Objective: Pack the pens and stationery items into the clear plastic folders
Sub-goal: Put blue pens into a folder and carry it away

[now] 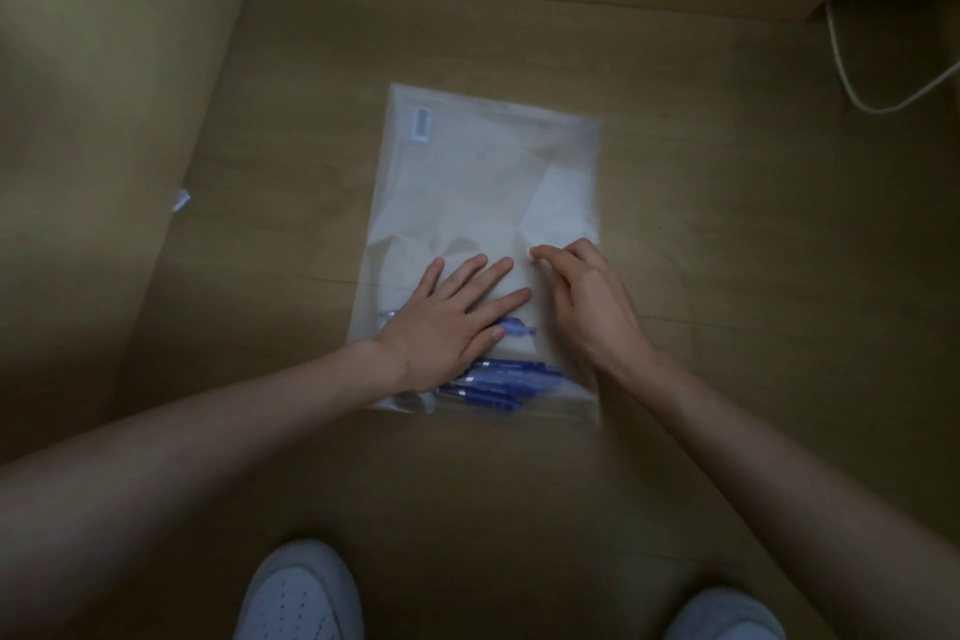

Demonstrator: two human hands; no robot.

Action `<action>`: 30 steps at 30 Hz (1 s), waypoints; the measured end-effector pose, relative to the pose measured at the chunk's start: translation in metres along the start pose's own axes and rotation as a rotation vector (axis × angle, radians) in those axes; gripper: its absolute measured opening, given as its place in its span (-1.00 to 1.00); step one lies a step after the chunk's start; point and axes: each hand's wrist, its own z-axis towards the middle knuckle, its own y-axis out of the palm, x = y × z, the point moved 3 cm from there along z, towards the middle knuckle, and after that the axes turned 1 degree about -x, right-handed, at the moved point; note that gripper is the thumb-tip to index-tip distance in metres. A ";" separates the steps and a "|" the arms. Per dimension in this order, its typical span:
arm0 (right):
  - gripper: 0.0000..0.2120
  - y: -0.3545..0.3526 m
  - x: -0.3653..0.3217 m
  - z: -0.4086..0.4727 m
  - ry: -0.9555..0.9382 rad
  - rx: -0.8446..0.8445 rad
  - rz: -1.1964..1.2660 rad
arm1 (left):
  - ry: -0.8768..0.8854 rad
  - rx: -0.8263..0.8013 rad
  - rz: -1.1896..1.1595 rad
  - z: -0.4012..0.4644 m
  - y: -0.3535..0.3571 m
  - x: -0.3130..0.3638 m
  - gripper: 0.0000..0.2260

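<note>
- The left hand (451,322) lies flat, fingers spread and straight, pressing down on the folder (483,182).
- The right hand (587,301) rests beside it, fingers curled, fingertips pinching the folder's plastic.
- Blue pens (506,377) lie inside the folder, partly under the left palm, on the floor (727,224).

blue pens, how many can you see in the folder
About 4: one blue pen by the left hand, three bunched near the clear folder's near edge. More may hide under that hand.
</note>
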 end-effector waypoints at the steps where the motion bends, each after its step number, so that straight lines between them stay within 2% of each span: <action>1: -0.66 -0.001 0.001 0.002 -0.006 -0.012 0.005 | 0.002 0.009 0.003 0.000 0.000 0.000 -0.40; 9: -0.65 -0.003 0.008 0.006 -0.075 -0.038 -0.037 | 0.001 0.002 0.012 0.001 0.004 -0.002 -0.40; 17: -0.54 -0.008 0.004 0.010 -0.105 -0.067 -0.094 | 0.010 0.028 -0.001 0.000 0.005 -0.002 -0.43; 23: -0.38 -0.010 0.004 0.017 -0.156 -0.126 -0.100 | 0.012 0.036 0.001 0.000 0.005 -0.003 -0.44; 26: -0.56 -0.003 0.003 0.008 -0.160 -0.139 -0.267 | 0.008 0.041 0.005 0.000 0.005 -0.003 -0.43; 30: -0.69 -0.003 -0.004 0.006 -0.253 -0.007 -0.473 | 0.014 0.060 -0.006 0.000 0.006 -0.003 -0.45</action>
